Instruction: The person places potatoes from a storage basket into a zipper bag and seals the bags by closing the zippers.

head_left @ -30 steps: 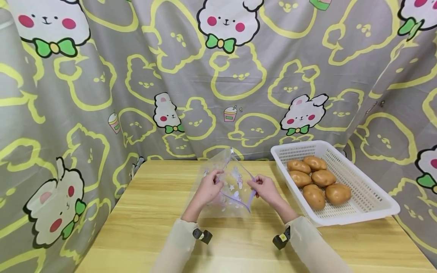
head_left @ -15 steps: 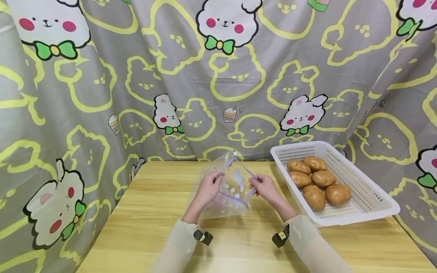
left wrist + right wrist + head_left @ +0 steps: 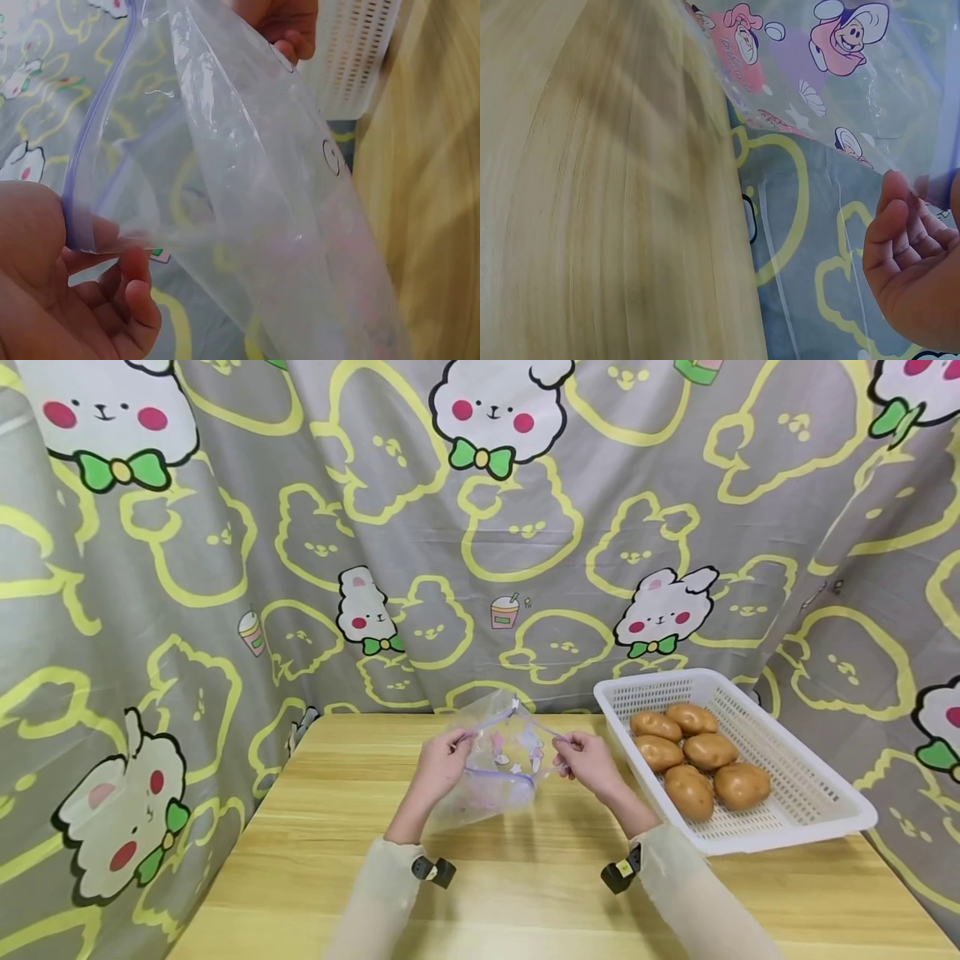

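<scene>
Between both hands a clear plastic zip bag (image 3: 487, 789) with a purple zip edge and printed cartoon figures is stretched, its mouth spread wide. My left hand (image 3: 441, 767) pinches one side of the zip edge; in the left wrist view, thumb and fingers of the left hand (image 3: 82, 277) close on the purple strip. Opposite it, my right hand (image 3: 588, 764) pinches the other side of the mouth. The right wrist view shows the cartoon print on the bag (image 3: 847, 37) and the curled fingers of the right hand (image 3: 922, 255) at its edge. Nothing shows inside the bag.
To the right of my right hand stands a white plastic basket (image 3: 795, 839) with slotted walls, holding several brown potatoes (image 3: 711, 752). Everything is on a wooden table (image 3: 322, 802). A grey patterned curtain (image 3: 480, 543) hangs behind and along both sides.
My hands have moved apart, the left one outward to the left and the right slightly to the right. The bag's mouth has widened between them.
</scene>
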Available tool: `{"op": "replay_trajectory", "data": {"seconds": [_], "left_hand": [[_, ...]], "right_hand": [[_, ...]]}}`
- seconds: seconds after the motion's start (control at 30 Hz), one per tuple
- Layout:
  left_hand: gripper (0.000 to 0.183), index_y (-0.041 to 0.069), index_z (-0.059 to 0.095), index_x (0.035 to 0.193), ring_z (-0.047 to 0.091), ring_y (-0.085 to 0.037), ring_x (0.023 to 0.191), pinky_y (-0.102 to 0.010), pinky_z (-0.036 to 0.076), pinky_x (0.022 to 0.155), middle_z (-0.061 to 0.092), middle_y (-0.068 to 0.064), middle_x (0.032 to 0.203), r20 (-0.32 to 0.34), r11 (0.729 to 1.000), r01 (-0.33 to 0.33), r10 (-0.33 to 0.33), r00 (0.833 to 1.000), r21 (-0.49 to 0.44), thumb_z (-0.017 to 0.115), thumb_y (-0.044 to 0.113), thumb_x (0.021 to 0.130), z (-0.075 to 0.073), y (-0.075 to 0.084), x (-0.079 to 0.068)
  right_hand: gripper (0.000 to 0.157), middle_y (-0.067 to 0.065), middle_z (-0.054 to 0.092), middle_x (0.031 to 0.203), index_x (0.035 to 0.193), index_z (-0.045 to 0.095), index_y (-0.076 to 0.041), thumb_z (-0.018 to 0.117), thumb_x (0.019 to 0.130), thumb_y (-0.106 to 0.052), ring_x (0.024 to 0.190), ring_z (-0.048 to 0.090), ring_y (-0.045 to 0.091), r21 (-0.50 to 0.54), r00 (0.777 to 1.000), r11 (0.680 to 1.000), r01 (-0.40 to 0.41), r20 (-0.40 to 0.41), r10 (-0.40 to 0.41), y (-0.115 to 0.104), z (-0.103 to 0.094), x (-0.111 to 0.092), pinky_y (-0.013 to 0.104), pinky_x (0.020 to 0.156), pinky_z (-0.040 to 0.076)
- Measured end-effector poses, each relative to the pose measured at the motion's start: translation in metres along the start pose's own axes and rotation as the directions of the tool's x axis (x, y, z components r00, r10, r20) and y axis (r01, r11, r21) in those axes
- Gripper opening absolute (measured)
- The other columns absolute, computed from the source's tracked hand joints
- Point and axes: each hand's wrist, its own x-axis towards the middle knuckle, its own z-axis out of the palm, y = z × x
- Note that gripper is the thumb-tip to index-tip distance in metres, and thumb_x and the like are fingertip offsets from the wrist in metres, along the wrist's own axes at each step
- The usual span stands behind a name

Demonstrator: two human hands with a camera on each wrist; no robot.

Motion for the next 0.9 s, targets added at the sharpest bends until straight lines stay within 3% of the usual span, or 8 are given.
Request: {"op": "replay_trajectory", "data": {"seconds": [0.27,0.63,0.9], "left_hand": [[0.014,0.005,0.070,0.093,0.047,-0.013,0.059,-0.025,0.041,0.050,0.056,-0.001,0.069,-0.054,1.000,0.004,-0.003,0.999,0.030,0.058,0.011,0.093,-0.009,0.001,0.002],[0.011,0.007,0.072,0.088,0.046,-0.011,0.053,-0.026,0.039,0.049,0.053,0.003,0.059,-0.094,0.994,-0.061,0.069,0.993,0.094,0.063,0.013,0.090,-0.017,0.002,0.005],[0.009,0.005,0.072,0.085,0.045,-0.013,0.052,-0.028,0.039,0.049,0.051,0.002,0.058,-0.128,0.995,-0.058,0.069,0.989,0.085,0.064,0.009,0.087,-0.024,-0.001,0.004]], "right_hand": [[0.023,0.006,0.063,0.065,0.105,0.064,0.007,0.058,0.094,-0.013,0.050,0.057,0.013,-0.088,0.997,0.993,0.075,0.039,-0.072,-0.005,-0.008,-0.001,0.023,0.043,0.046],[0.020,0.006,0.061,0.068,0.101,0.066,0.002,0.057,0.095,-0.014,0.053,0.058,0.016,-0.158,0.995,0.983,0.092,0.060,-0.083,-0.011,-0.016,0.000,0.026,0.045,0.046],[0.017,0.004,0.061,0.067,0.096,0.068,-0.002,0.060,0.093,-0.016,0.057,0.061,0.027,-0.206,0.992,0.972,0.115,0.077,-0.101,-0.018,-0.024,-0.001,0.026,0.043,0.043]]}}
